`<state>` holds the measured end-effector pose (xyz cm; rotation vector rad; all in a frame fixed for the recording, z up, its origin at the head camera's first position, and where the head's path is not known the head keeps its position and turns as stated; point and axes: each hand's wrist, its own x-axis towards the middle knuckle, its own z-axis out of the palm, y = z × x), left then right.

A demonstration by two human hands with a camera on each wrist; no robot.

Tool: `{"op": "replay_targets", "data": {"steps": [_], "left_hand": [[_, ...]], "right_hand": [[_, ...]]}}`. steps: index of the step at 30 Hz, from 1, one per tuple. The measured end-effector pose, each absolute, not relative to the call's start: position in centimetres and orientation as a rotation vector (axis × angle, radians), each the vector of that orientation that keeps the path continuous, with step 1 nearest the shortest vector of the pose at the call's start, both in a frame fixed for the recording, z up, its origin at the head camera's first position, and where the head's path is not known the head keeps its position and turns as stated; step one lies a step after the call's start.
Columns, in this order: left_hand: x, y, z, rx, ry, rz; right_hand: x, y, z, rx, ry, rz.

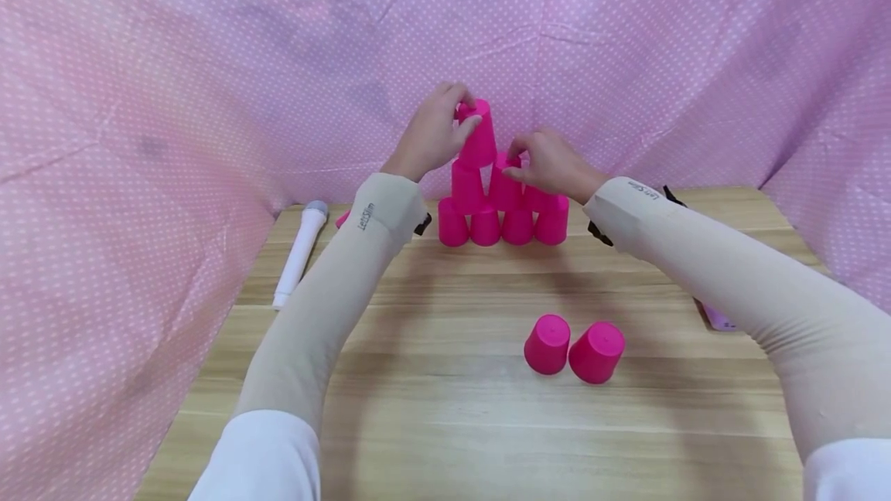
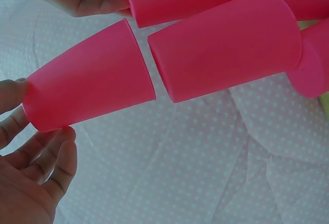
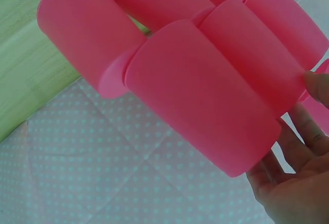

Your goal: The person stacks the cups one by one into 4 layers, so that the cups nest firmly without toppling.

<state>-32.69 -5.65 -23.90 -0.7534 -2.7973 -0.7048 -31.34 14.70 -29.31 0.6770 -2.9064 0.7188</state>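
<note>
Pinching one cup (image 1: 479, 144) mouth-down in our left hand (image 1: 433, 131), just above the pyramid (image 1: 487, 226). Our right hand (image 1: 554, 165) pinches a middle-row cup (image 1: 505, 190).

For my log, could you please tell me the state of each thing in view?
Top cup, upside down, held in left grip above middle cups
Middle cups, upside down, stacked; right grip holding one
Bottom cups, upside down, in a row
Two front cups, upside down
Microphone, lying flat
Lilac object, mostly hidden
Left pink object, mostly hidden
</note>
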Motion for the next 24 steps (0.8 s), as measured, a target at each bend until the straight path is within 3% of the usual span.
{"op": "replay_targets", "data": {"steps": [13, 24], "left_hand": [[-33.1, -4.9, -23.9, -0.815, -2.821, -0.648], [-31.9, -6.0, -22.7, -0.764, -2.827, -0.642]], "right_hand": [[-31.4, 14.5, -29.1, 0.682, -2.932, 0.758], [-30.2, 17.0, -27.8, 0.683, -2.911, 0.806]]}}
